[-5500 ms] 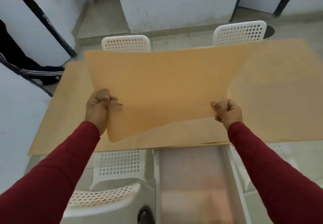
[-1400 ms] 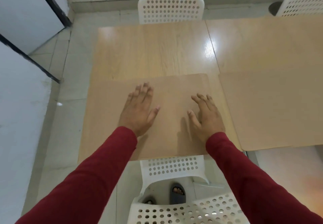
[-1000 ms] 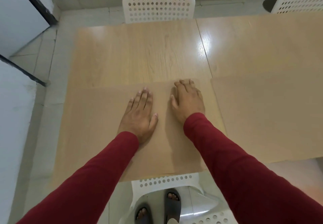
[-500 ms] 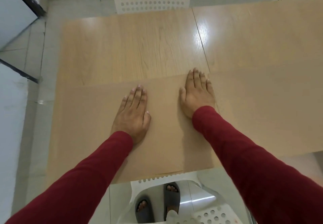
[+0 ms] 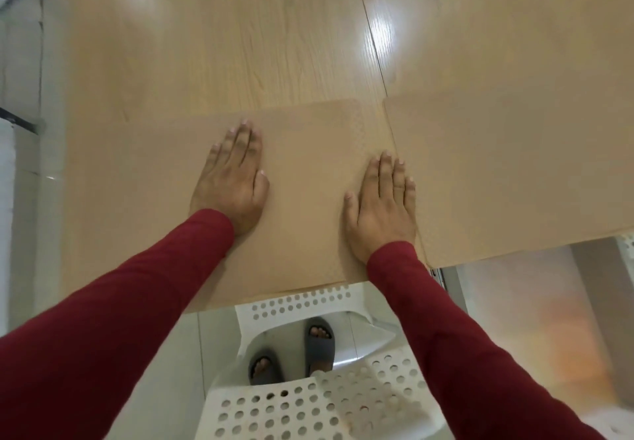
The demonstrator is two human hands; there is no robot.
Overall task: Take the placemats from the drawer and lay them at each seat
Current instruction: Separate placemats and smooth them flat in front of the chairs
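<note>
A thin, tan, rounded-corner rectangular placemat (image 5: 302,199) lies flat on the pale wood-grain worktop (image 5: 257,45), along its near edge, in front of a white perforated plastic chair (image 5: 319,402). A 2nd tan placemat (image 5: 514,172) lies just to its right, their edges touching or nearly so. The mat looks light, thin and flexible, likely to bow if lifted by 1 edge, and the glossy top probably lets it slide, so flat-palm pressure suits nudging it; for lifting, a pinch at 2 opposite short edges would keep it level.

The left hand (image 5: 233,182) rests palm-down near the mat's middle, fingers together and pointing away. The right hand (image 5: 380,202) lies palm-down at the mat's right edge, fingertips at the seam with the neighbouring mat. Neither grip closes on anything: both are spread flat, pressing only. Both red sleeves (image 5: 144,302) reach forward over the chair. This seat looks nearly done, needing only squaring.
</note>
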